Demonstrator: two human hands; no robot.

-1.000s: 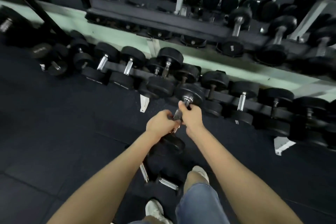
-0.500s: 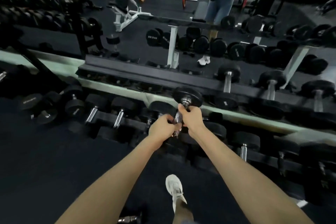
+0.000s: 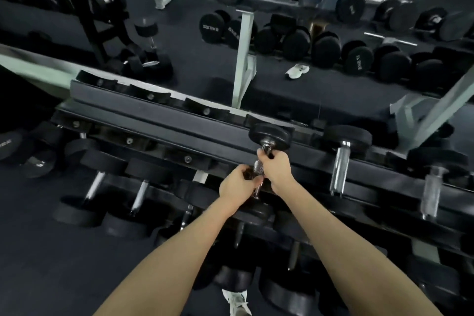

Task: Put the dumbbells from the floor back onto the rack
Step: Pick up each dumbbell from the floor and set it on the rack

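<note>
Head view: 2 hands share 1 dumbbell (image 3: 269, 135) at the top tier of the rack (image 3: 154, 133). The right hand (image 3: 276, 168) is wrapped round the chrome handle just behind the far head. The left hand (image 3: 239, 186) is curled round the handle nearer the body. The dumbbell points away from the person, with its far head at the rear rail. Whether that head already bears on the rail or hangs just above it I cannot tell. The near head is mostly hidden under the wrists.

Risks as I judge them:

1. Pinched fingers. Both hands fill nearly the whole handle, so if the weight settles while they are curled under it, the knuckles could be caught against the front rail.
2. A half-seated dumbbell. If the far head lands on the rail's edge and not in a cradle, it may roll or slide forward once released.
3. A drop. If the near head misses the front rail, the weight would tip down onto the lower-tier dumbbells (image 3: 139, 197) or towards the white shoe (image 3: 237, 300) directly below.
4. A knock. The neighbouring dumbbell (image 3: 341, 161) sits close on the right, so a sideways drift could strike its head and jar the grip.

The heads are blurred, so I cannot tell whether this slot suits the weight.
</note>
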